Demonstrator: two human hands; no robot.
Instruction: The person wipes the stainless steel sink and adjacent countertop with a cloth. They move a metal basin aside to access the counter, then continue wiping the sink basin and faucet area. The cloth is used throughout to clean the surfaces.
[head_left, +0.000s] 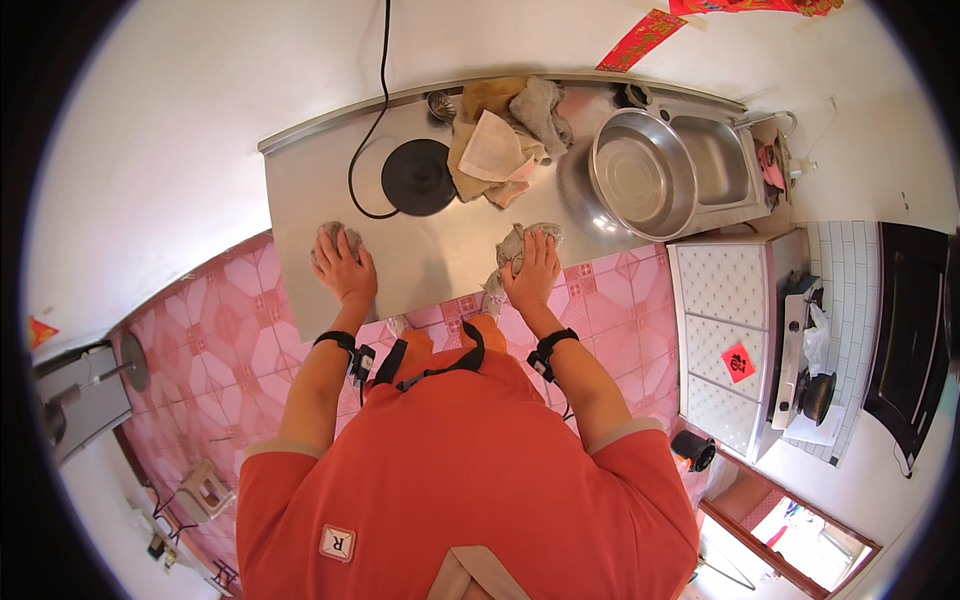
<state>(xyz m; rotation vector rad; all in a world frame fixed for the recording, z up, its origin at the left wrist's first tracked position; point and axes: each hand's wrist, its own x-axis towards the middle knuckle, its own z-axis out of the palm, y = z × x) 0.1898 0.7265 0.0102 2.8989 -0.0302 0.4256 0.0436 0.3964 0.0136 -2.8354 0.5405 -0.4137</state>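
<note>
My left hand (343, 266) presses a crumpled grey cloth (335, 234) onto the left part of a stainless steel counter (405, 255). Near the counter's front edge, my right hand (534, 270) rests on another grey cloth (513, 246), part of which hangs over the edge. Both palms face down, and the cloths lie partly hidden beneath them. Beyond and between the hands are a round black electric base (418, 177) with a cord and a pile of folded beige and brown cloths (491, 146).
A large steel basin (637, 176) stands at the right, overlapping the sink (712, 154) with its faucet (765, 118). A wire strainer (441, 107) lies near the wall. A white tiled cabinet (720, 307) and a gas stove (791, 360) are to the right.
</note>
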